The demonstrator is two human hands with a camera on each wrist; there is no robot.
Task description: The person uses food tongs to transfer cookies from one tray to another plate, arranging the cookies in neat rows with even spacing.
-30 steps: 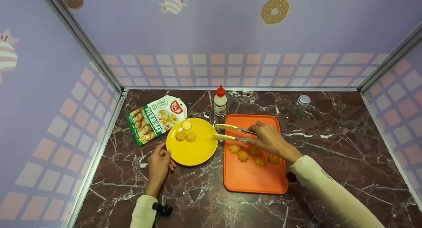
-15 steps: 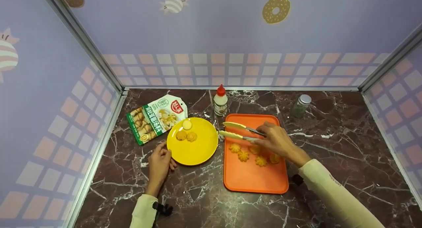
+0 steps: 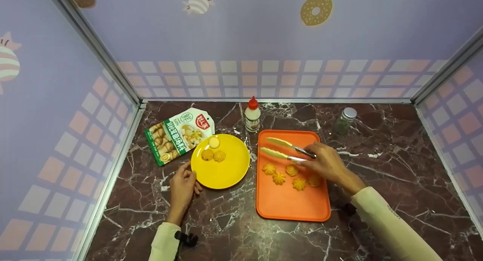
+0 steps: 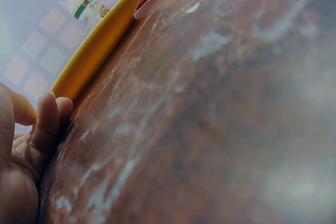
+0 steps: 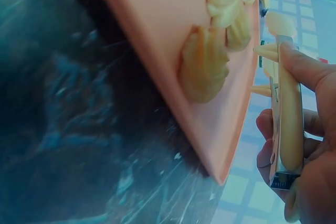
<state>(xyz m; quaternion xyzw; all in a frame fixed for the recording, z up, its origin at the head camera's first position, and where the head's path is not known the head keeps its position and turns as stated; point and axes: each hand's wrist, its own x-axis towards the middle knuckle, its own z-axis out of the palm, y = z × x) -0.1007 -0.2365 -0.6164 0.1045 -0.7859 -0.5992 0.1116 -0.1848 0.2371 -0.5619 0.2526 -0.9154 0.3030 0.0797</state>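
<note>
The right hand point(image 3: 330, 165) grasps one pair of tongs point(image 3: 288, 152), tips parted above the one orange tray point(image 3: 292, 206). The left hand point(image 3: 183, 185) touches the rim of the one yellow plate point(image 3: 222, 176) with bent fingers; whether it grips, I cannot tell. Five piped cookies point(image 3: 279, 178) lie on the tray, three round biscuits point(image 3: 219, 156) on the plate. Beyond on the table point(image 3: 226, 231): one seasoning packet point(image 3: 179, 136), one red-capped squeeze bottle point(image 3: 252, 117), one lidded jar point(image 3: 344, 122).

Looked like a kitchen-style booth point(image 3: 75, 83): had a marbled counter point(image 3: 222, 231) beneath the gripping right hand point(image 3: 330, 163) and, beyond it, metal-edged panels point(image 3: 253, 38) printed with doughnuts point(image 3: 316, 19) and sweets point(image 3: 198, 3).
</note>
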